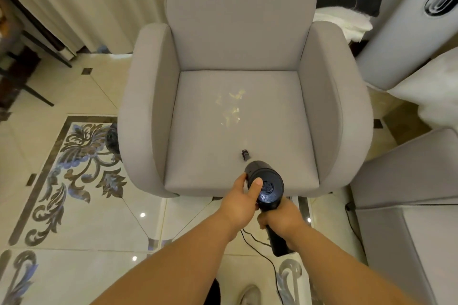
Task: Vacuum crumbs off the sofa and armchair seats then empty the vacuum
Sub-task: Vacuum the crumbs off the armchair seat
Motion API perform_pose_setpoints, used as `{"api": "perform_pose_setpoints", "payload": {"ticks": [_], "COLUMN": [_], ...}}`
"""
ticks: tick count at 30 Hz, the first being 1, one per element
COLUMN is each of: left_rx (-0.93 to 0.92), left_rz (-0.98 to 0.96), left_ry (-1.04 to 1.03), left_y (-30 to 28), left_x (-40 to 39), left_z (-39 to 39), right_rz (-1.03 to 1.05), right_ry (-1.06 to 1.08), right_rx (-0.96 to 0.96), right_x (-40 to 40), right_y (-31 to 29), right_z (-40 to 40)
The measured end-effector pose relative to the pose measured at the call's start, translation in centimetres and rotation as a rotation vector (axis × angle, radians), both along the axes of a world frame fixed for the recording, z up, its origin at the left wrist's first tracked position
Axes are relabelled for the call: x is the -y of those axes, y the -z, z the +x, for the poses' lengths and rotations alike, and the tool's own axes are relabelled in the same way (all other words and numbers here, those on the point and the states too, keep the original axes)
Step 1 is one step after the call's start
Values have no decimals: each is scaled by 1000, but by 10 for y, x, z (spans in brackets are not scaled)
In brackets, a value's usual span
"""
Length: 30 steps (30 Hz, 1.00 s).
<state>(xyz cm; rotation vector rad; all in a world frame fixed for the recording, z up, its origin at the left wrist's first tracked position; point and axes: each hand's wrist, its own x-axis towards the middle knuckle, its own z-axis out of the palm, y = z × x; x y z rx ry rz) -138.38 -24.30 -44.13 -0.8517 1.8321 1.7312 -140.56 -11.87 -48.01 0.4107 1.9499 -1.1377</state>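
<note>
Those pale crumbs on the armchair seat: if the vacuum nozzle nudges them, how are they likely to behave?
The crumbs look like thin, small flakes, so probably very light and easily scattered. They lie loose on the flat fabric seat, so they likely slide or lift rather than stick. The nozzle has not reached them yet; some may crumble further if pressed.

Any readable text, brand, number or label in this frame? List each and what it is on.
None can be read.
Vacuum: raised marks around its rear cap, too blurred to read.
White appliance at upper right: a dark oval panel, no legible text.
Armchair: no label shows.
</note>
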Motion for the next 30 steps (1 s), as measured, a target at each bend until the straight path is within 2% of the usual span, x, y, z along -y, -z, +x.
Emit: {"api": "perform_pose_setpoints", "payload": {"ticks": [8, 16, 20, 30], "left_rx": [8, -38, 0, 26], "left_rz": [-55, -93, -19, 15], "left_ry": [82, 99, 78, 130], "left_y": [35, 26, 27, 28], "left_x": [-1, 27, 43, 38], "left_z": [-28, -68, -94, -76], "right_rz": [41, 47, 56, 57], "right_ry": [73, 115, 97, 42], "right_rx": [7, -37, 7, 115], "right_x": [1, 28, 43, 28], "right_y": [24, 16, 18, 20], "right_z": [-21, -61, -83, -70]}}
